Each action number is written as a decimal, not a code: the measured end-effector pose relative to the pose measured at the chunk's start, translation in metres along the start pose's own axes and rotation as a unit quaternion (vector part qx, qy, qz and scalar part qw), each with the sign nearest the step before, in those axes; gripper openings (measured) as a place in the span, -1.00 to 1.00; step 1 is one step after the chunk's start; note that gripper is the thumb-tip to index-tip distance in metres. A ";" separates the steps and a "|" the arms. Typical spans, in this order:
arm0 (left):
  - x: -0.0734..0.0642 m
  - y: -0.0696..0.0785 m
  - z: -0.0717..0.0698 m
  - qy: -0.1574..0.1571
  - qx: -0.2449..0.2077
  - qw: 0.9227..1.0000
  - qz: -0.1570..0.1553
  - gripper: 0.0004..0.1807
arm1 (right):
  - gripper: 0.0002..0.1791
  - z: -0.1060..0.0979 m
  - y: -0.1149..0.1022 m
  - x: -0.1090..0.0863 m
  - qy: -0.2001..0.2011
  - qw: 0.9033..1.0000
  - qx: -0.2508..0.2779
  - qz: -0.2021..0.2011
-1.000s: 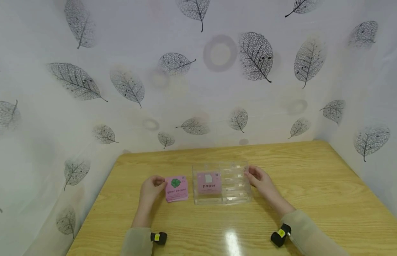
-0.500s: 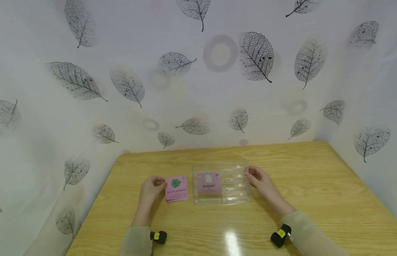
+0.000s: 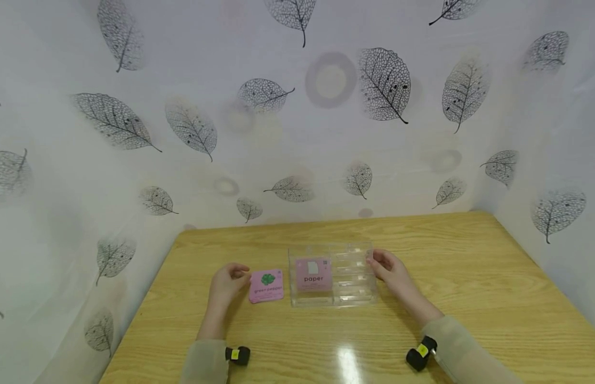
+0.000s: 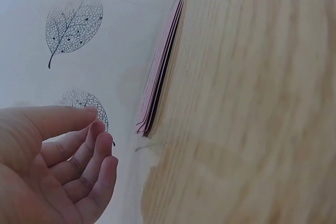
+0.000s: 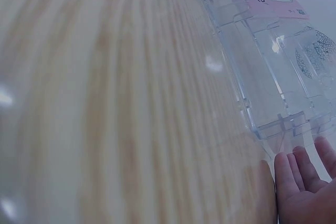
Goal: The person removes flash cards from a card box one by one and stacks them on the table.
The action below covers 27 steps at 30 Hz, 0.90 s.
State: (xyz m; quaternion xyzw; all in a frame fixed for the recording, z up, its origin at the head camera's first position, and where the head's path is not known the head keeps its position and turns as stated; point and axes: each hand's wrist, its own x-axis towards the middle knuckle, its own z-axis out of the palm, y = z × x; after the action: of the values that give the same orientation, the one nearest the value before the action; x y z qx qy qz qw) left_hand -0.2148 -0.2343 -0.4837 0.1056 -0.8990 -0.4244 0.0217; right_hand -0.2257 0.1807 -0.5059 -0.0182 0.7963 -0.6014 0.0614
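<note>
A small stack of pink cards lies on the table, the top one printed "green pepper". Its layered edge shows in the left wrist view. My left hand is just left of it, thumb and fingers loosely bent with nothing between them, a gap from the stack. To the right stands a clear plastic card holder with a pink "paper" card in its left part. My right hand rests its fingertips against the holder's right end.
The wooden table carries the stack and the holder, side by side. Behind it hangs a white curtain with a leaf print. Several ledges cross the holder's right part.
The stack has come away from my left fingers and lies flat on the table, slightly right and nearer. The left hand has hardly moved. My right hand and the holder stay where they were.
</note>
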 end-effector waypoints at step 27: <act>-0.004 0.011 -0.001 0.019 -0.052 0.998 0.019 -0.81 | -0.39 0.000 0.000 -0.001 0.005 1.000 0.001 -0.002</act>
State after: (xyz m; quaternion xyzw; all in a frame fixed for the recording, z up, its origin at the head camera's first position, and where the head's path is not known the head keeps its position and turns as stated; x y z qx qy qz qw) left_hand -0.2128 -0.2273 -0.4748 0.0950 -0.8772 -0.4678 0.0520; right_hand -0.2246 0.1808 -0.5055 -0.0172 0.7962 -0.6022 0.0561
